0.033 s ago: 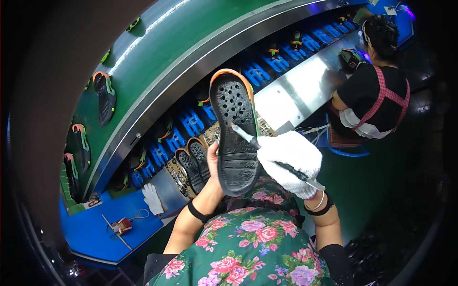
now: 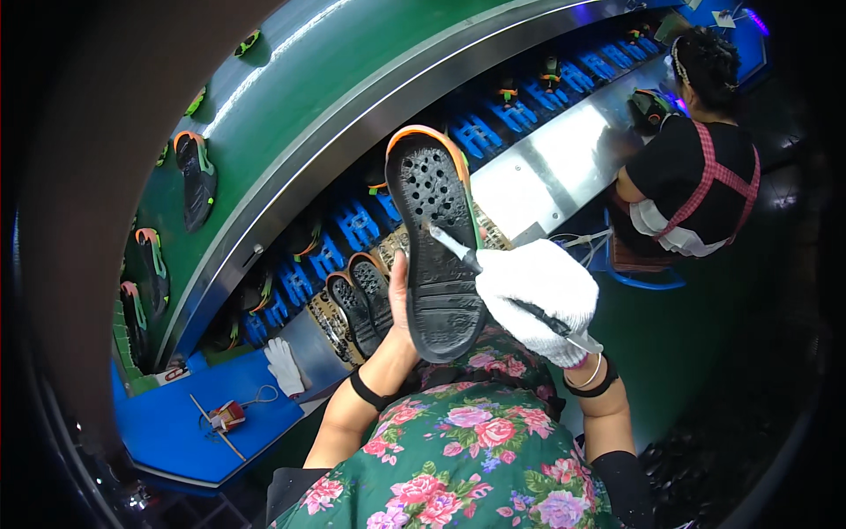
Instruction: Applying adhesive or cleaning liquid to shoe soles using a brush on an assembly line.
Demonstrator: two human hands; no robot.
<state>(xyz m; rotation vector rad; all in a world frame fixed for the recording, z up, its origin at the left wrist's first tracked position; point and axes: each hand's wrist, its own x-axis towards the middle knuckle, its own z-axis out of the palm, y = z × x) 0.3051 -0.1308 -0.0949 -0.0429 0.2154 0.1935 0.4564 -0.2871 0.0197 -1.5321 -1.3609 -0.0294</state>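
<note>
My bare left hand (image 2: 401, 309) grips a black shoe sole (image 2: 441, 286) from its left side, the thumb along the edge. The sole stands nearly upright before me, with round holes in its upper part, grooves lower down and an orange and green rim. My right hand (image 2: 539, 300), in a white knitted glove, is closed around a slim brush-like tool (image 2: 458, 249) with a pale tip and dark handle. That tip lies against the sole's inner face just below the holes; whether it presses is hard to tell. Behind my left hand, two more black soles (image 2: 361, 295) lean together.
Beyond the metal ledge (image 2: 520, 189), a row of blue holders (image 2: 357, 227) runs along the green conveyor (image 2: 291, 115) carrying soles. A blue side table (image 2: 194, 441) bears a small red object; a white glove (image 2: 284, 366) lies at its edge. A person (image 2: 705, 150) sits at right.
Almost nothing differs. My left thumb sits slightly higher along the sole's edge, while the tool stays at nearly the same spot.
</note>
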